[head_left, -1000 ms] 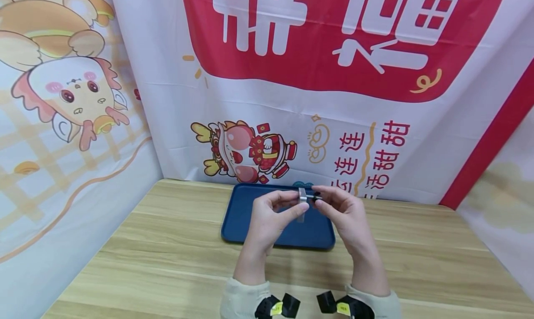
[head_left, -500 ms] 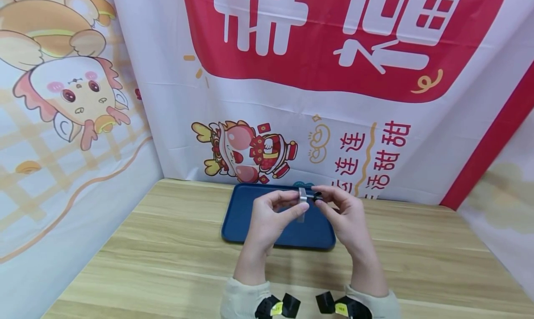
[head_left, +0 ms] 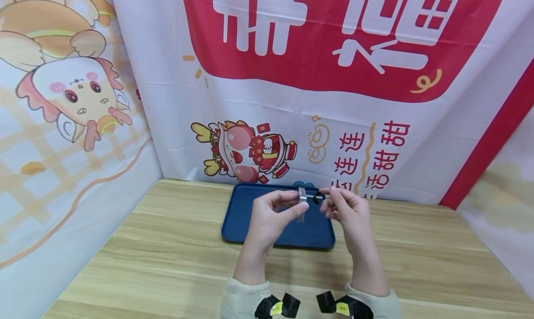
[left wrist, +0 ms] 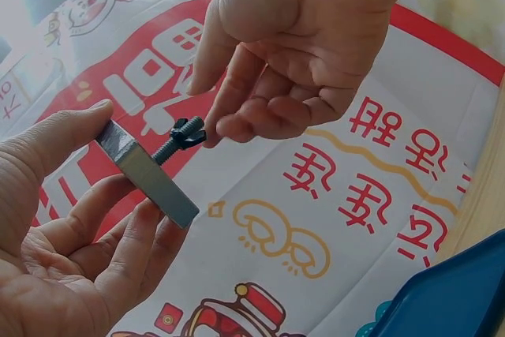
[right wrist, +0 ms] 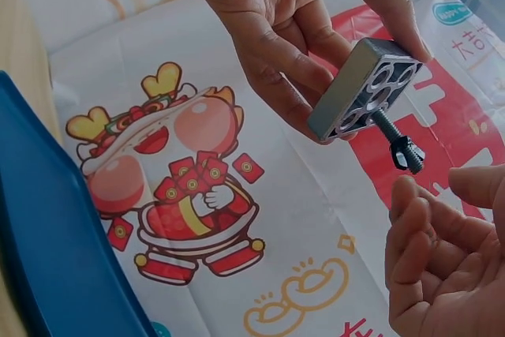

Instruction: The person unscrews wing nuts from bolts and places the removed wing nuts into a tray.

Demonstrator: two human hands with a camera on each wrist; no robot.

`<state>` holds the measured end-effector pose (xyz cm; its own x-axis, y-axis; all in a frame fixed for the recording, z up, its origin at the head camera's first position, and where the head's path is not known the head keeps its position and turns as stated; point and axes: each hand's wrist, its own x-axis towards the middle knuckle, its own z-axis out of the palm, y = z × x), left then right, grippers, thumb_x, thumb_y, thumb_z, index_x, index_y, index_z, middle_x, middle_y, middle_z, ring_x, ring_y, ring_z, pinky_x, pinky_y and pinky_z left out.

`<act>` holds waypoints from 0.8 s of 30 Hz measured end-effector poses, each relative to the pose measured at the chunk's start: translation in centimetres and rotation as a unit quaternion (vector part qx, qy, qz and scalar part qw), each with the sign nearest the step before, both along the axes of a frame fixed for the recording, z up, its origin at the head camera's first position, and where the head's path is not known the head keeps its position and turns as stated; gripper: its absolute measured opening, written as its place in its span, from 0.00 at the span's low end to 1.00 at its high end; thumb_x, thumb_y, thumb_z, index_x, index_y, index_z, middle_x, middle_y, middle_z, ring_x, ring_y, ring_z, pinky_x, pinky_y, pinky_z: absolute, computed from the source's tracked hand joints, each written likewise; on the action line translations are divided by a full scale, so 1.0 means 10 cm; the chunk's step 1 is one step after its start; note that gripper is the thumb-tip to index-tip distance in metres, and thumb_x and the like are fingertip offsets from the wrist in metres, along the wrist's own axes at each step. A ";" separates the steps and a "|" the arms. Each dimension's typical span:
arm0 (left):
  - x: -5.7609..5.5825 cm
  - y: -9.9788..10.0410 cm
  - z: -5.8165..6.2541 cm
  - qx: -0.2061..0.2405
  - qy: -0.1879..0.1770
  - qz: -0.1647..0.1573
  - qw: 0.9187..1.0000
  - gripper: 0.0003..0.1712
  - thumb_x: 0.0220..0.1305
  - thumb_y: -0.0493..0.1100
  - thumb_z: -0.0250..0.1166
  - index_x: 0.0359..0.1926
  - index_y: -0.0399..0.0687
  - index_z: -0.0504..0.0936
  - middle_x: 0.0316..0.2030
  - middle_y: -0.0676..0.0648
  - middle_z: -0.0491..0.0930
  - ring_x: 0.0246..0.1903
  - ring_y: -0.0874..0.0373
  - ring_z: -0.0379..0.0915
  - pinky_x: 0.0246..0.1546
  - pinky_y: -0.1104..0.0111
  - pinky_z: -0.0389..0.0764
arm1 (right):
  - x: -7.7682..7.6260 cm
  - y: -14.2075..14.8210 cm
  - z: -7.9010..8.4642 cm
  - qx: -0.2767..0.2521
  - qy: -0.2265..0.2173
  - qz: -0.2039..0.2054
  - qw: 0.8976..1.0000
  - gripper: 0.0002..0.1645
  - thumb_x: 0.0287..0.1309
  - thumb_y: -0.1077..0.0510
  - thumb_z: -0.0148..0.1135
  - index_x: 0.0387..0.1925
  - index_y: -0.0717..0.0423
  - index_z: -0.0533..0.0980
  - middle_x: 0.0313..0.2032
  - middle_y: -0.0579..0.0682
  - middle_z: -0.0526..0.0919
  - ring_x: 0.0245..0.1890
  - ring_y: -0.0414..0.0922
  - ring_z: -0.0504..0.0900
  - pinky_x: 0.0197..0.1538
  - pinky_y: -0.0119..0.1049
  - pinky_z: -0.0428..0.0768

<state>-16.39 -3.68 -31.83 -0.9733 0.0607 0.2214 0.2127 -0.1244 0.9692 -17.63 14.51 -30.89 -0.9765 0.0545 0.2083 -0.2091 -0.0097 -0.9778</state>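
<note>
Head view: the left hand (head_left: 271, 217) pinches the metal block (head_left: 302, 198), seen against the tray (head_left: 242, 217).
Bolt (right wrist: 385, 124): juts rightward from the block, long axis toward the right hand (head_left: 350, 214).
Black nut (right wrist: 401, 152): near the bolt's free end, just left of the nearer right hand; nothing between.
Right hand: thumb and fingers parted, gripping nothing.
Desk (head_left: 167, 249): under the tray; banner (head_left: 267, 96) far.

A blue tray (head_left: 238, 222) lies near the far edge of the worktop (head_left: 167, 263). Behind that edge rises a red-and-white sheet (head_left: 267, 98) with lettering (head_left: 262, 36) and a cartoon figure (head_left: 239, 154); a yellow-checked sheet (head_left: 71, 180) runs along the left edge.
</note>
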 end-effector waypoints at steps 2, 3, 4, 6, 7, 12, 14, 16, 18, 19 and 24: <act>0.00 0.00 0.00 0.002 0.000 0.000 1.000 0.19 0.58 0.41 0.73 0.51 0.41 0.85 0.47 0.42 0.86 0.45 0.57 0.81 0.47 0.66 0.84 | 0.00 -0.01 0.01 -0.022 -0.019 0.001 1.000 0.19 0.74 0.50 0.51 0.38 0.57 0.83 0.19 0.44 0.79 0.21 0.37 0.75 0.28 0.26 0.77; 0.00 0.00 0.00 0.001 0.001 0.001 1.000 0.19 0.58 0.41 0.73 0.51 0.40 0.85 0.47 0.42 0.86 0.45 0.57 0.82 0.47 0.66 0.84 | 0.00 -0.01 0.01 -0.030 -0.026 0.002 0.999 0.18 0.74 0.51 0.52 0.36 0.55 0.83 0.19 0.45 0.79 0.21 0.37 0.74 0.27 0.26 0.75; 0.00 0.00 0.00 0.001 0.002 0.001 1.000 0.19 0.59 0.41 0.73 0.51 0.40 0.85 0.47 0.42 0.86 0.45 0.57 0.82 0.47 0.66 0.84 | 0.00 -0.02 0.01 -0.037 -0.030 0.005 0.999 0.18 0.74 0.51 0.52 0.34 0.54 0.83 0.18 0.45 0.78 0.20 0.38 0.73 0.26 0.26 0.74; 0.00 0.00 0.00 0.000 0.001 0.002 1.000 0.19 0.58 0.41 0.73 0.50 0.40 0.85 0.47 0.42 0.86 0.45 0.57 0.82 0.47 0.67 0.84 | 0.01 -0.04 0.01 -0.048 -0.037 0.010 0.998 0.18 0.73 0.52 0.53 0.32 0.54 0.82 0.17 0.45 0.78 0.19 0.38 0.73 0.25 0.26 0.72; 0.00 0.00 0.00 -0.001 0.001 0.002 1.000 0.19 0.58 0.41 0.74 0.50 0.41 0.85 0.47 0.42 0.86 0.45 0.57 0.81 0.47 0.67 0.84 | 0.01 -0.05 0.01 -0.053 -0.040 0.012 0.998 0.18 0.73 0.52 0.53 0.30 0.53 0.82 0.17 0.45 0.78 0.19 0.37 0.73 0.24 0.26 0.72; 0.00 0.00 0.01 -0.003 0.001 0.002 1.000 0.19 0.59 0.41 0.73 0.51 0.41 0.85 0.48 0.42 0.85 0.45 0.57 0.81 0.47 0.67 0.83 | 0.01 -0.10 0.00 -0.067 -0.041 0.020 0.997 0.21 0.73 0.52 0.54 0.23 0.52 0.80 0.15 0.44 0.78 0.17 0.37 0.72 0.24 0.26 0.72; 0.00 0.00 0.01 -0.003 0.000 0.003 1.000 0.19 0.59 0.41 0.73 0.51 0.41 0.85 0.48 0.42 0.85 0.45 0.57 0.80 0.47 0.67 0.83 | 0.01 -0.11 -0.01 -0.065 -0.039 0.023 0.997 0.22 0.73 0.50 0.53 0.23 0.52 0.80 0.16 0.44 0.79 0.17 0.37 0.73 0.25 0.26 0.74; 0.00 0.00 0.01 -0.002 0.000 0.003 1.000 0.19 0.59 0.41 0.73 0.51 0.41 0.85 0.48 0.42 0.85 0.45 0.58 0.80 0.47 0.67 0.83 | 0.01 -0.11 -0.02 -0.066 -0.038 0.023 0.997 0.22 0.73 0.49 0.53 0.24 0.51 0.80 0.16 0.44 0.80 0.18 0.37 0.73 0.26 0.26 0.75; 0.00 0.00 0.01 -0.002 0.000 0.003 1.000 0.19 0.59 0.40 0.73 0.51 0.40 0.85 0.48 0.42 0.85 0.45 0.58 0.80 0.47 0.67 0.83 | 0.01 -0.11 -0.02 -0.067 -0.038 0.025 0.997 0.21 0.74 0.47 0.52 0.27 0.50 0.82 0.17 0.44 0.81 0.19 0.36 0.75 0.27 0.26 0.76; 0.00 0.00 0.01 -0.001 0.000 0.003 1.000 0.19 0.59 0.40 0.73 0.51 0.40 0.85 0.48 0.42 0.85 0.45 0.58 0.80 0.47 0.67 0.83 | 0.01 -0.11 -0.02 -0.067 -0.039 0.026 0.997 0.22 0.73 0.46 0.52 0.28 0.49 0.83 0.18 0.44 0.81 0.19 0.36 0.75 0.27 0.26 0.77; -0.01 0.01 0.01 -0.004 0.003 0.000 1.000 0.19 0.59 0.41 0.73 0.51 0.40 0.85 0.48 0.42 0.85 0.45 0.57 0.79 0.49 0.66 0.82 | 0.00 -0.12 -0.03 -0.073 -0.037 0.028 0.996 0.19 0.72 0.48 0.54 0.31 0.48 0.86 0.21 0.44 0.83 0.22 0.37 0.79 0.30 0.26 0.80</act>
<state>-16.48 -3.61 -31.73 -0.9721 0.0630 0.2258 0.2175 -0.1168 0.9690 -17.64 13.35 -31.17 -0.9913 0.0231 0.1296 -0.1316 -0.1619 -0.9780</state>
